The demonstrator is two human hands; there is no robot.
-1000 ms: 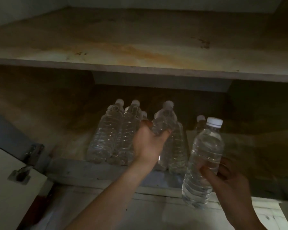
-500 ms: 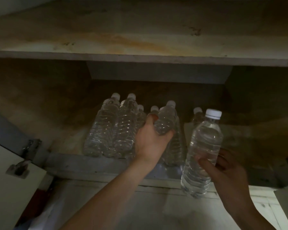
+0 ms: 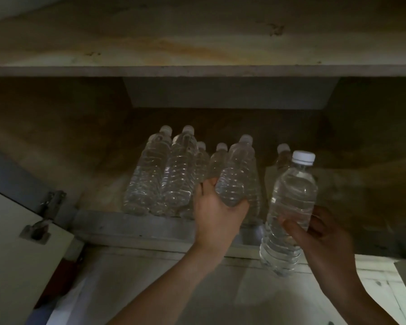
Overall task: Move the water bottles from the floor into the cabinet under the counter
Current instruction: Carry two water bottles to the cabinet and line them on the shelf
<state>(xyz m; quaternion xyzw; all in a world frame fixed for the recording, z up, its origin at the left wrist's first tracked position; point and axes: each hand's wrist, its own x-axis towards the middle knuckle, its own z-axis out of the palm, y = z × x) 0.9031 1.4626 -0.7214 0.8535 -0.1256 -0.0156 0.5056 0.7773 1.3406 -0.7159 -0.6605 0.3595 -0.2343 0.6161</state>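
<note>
The left hand [image 3: 217, 214] reaches over the front lip of the cabinet floor [image 3: 131, 225] and is wrapped around the lower body of a clear water bottle [image 3: 238, 174], thumb on its left side and fingers curled under its right, so the bottle leans back into the cabinet [image 3: 56, 127] with its white cap pointing toward the rear wall. It sits at the right end of a cluster of bottles [image 3: 164, 174] standing close together on the cabinet floor near its front edge, left of centre; one more bottle [image 3: 283, 152] stands apart to the right, further back, mostly hidden. The right hand [image 3: 324, 238] holds a second water bottle [image 3: 288, 214] upright by its middle, fingers closed around it from behind, its base hanging in front of the cabinet's front edge, outside the opening, over the pale floor [image 3: 220, 289]. A shelf [image 3: 197, 43] with rust-coloured stains spans the top. At the left, the open cabinet door [image 3: 12, 242] shows its metal hinge [image 3: 49, 205].
</note>
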